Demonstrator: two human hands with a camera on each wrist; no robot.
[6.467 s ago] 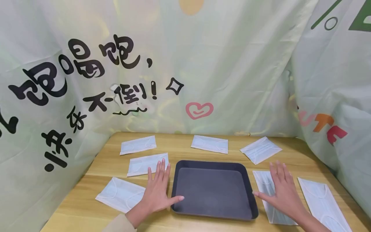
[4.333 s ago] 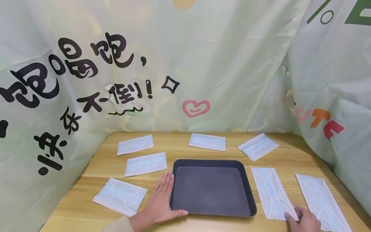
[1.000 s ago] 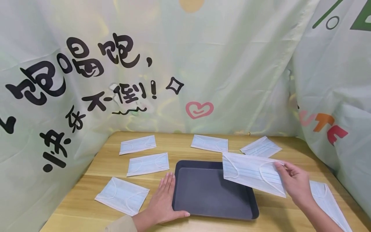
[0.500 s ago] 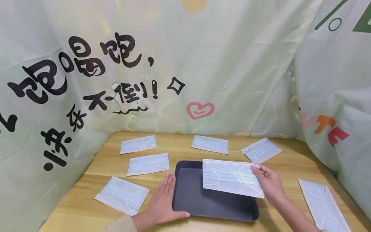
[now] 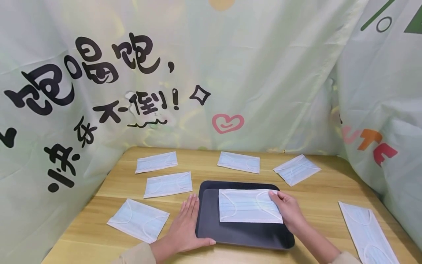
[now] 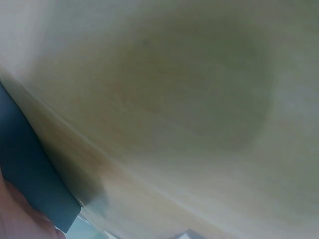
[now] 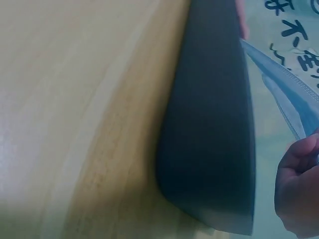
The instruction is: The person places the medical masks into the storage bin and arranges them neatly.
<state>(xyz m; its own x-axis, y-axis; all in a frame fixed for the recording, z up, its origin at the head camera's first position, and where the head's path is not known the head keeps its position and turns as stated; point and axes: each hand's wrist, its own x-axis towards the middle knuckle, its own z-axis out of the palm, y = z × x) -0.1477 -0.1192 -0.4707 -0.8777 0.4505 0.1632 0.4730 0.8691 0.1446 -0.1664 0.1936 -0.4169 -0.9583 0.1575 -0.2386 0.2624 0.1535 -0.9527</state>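
Note:
My right hand (image 5: 289,212) pinches a pale blue face mask (image 5: 247,206) by its right end, thumb on top. The mask spreads over the dark grey tray (image 5: 227,234), its ear loops facing up. In the right wrist view the mask (image 7: 291,87) stands above the tray's rim, fingers curled at its end. Against the tray's left side rests my left hand (image 5: 185,227), fingers straight and together, thumb along the near edge. Only a bit of that hand (image 6: 22,219) shows in the left wrist view, by the tray wall (image 6: 30,159).
More masks lie flat around the tray: a near-left mask (image 5: 138,220), a mid-left mask (image 5: 168,184), a far-left mask (image 5: 156,162), a back mask (image 5: 238,162), a back-right mask (image 5: 296,169) and a right mask (image 5: 367,233). Printed cloth (image 5: 280,73) hangs behind the wooden table (image 5: 99,238).
Seconds ago my right hand took the mask from right of the tray. Over the last second it has carried the mask left and lower over the tray. My left hand stays at the tray's side.

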